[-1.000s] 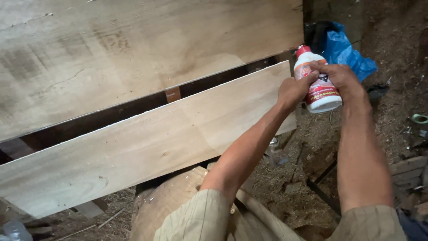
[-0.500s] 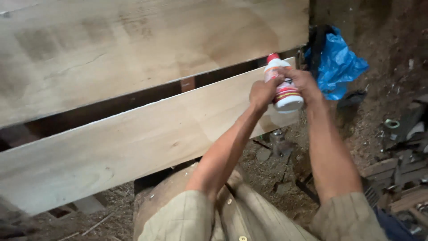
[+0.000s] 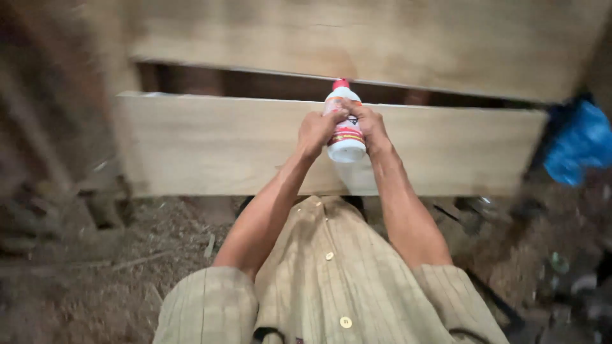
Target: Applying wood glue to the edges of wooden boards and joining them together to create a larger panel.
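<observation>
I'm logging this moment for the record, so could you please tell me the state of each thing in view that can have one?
White bottle: held in both hands over the near plank, red cap end pointing away; whether the cap is on tight cannot be told.
Left hand: closed on the bottle.
Right hand: closed on the bottle.
Near plank: lying flat, bare.
Far plank: lying flat, apart from the near one.
Blue bag: crumpled, blurred.
</observation>
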